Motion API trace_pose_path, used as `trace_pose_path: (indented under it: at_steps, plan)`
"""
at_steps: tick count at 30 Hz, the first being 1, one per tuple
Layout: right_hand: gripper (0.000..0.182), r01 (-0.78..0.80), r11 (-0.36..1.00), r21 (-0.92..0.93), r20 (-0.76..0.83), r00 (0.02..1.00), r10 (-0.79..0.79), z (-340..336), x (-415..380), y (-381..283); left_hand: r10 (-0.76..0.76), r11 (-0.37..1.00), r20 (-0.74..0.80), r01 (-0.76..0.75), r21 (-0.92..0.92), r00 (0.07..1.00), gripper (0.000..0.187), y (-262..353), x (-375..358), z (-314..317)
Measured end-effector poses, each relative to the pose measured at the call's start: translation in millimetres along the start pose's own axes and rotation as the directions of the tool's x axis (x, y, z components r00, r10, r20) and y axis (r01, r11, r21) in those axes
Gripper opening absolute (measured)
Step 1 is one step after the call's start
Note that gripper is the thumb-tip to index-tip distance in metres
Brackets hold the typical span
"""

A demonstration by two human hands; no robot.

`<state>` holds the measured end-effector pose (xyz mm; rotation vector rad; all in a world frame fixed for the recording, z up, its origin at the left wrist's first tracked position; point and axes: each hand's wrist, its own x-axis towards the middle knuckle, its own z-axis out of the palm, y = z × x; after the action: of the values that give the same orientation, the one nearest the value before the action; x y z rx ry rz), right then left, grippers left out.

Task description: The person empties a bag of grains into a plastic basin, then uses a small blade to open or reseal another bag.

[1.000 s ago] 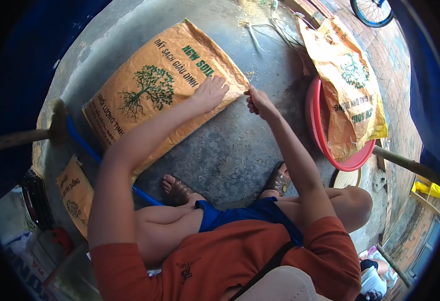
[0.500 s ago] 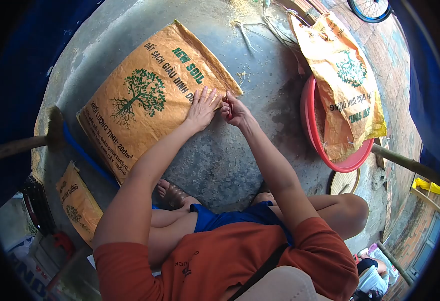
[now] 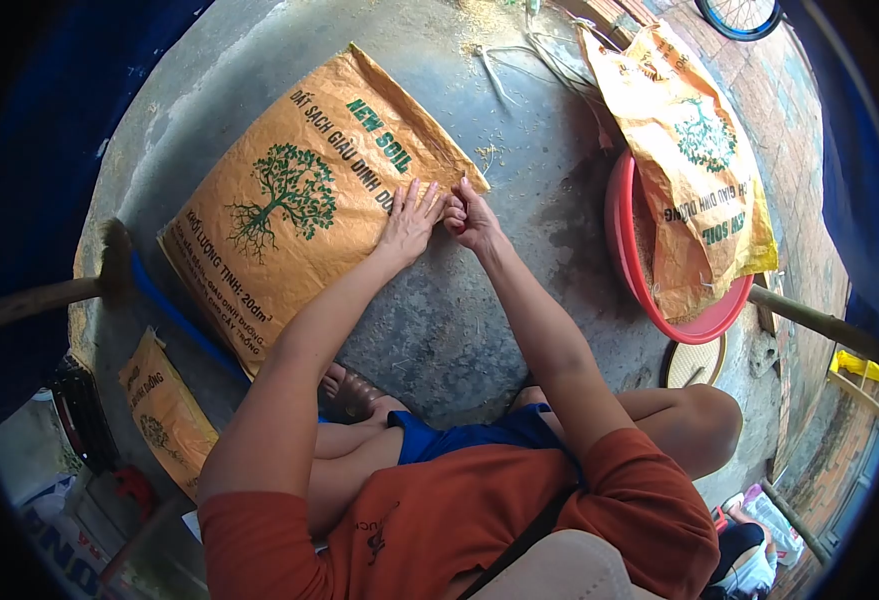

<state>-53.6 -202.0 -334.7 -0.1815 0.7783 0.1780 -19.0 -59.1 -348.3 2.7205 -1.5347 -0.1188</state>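
A large orange-brown soil bag (image 3: 229, 185) lies flat on the floor, printed with a green tree and "NEW SOIL". My left hand (image 3: 411, 225) presses flat on it near the right edge, fingers spread. Right beside those fingertips, my right hand (image 3: 473, 217) is closed at the bag's edge, close to the corner, thumb pointing up. What sits inside its curled fingers is hidden.
To the right, a red basin (image 3: 621, 225) has another soil bag (image 3: 694, 180) draped over it. A smaller orange bag (image 3: 164, 405) and a brush-like head on a wooden handle (image 3: 34, 305) are at left. Cords (image 3: 549, 65) and scattered grains lie at the back.
My right hand has turned slightly, and a small red thing that showed in its fingers is no longer visible. My left hand stays flat on the bag. The whole view has shifted a little.
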Motion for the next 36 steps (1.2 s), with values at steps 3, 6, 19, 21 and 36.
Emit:
trace_pose_path:
  at_steps: [3,6,19,21,36]
  plan:
    - [0.026,0.016,0.997,-0.069,0.036,0.999,-0.013,1,-3,2,0.002,1.000,0.016,-0.002,0.016,1.000,0.056,0,1,-2]
    - [0.026,0.078,0.978,-0.194,-0.047,0.995,-0.089,5,-8,1,-0.006,0.997,0.059,0.002,0.072,0.998,0.057,2,2,-5]
    - [0.025,-0.119,0.980,-0.159,-0.001,0.993,0.120,0,-12,-15,0.003,1.000,0.040,-0.004,0.016,0.999,0.056,1,2,-9]
    - [0.025,-0.109,0.975,-0.194,-0.016,0.994,0.108,0,-12,-13,0.006,0.999,0.060,-0.009,0.044,0.998,0.056,1,3,-13]
    - [0.027,-0.049,0.953,-0.300,-0.029,0.999,0.042,-7,-15,-2,-0.059,0.963,0.244,0.119,-0.242,0.968,0.078,-30,71,-41]
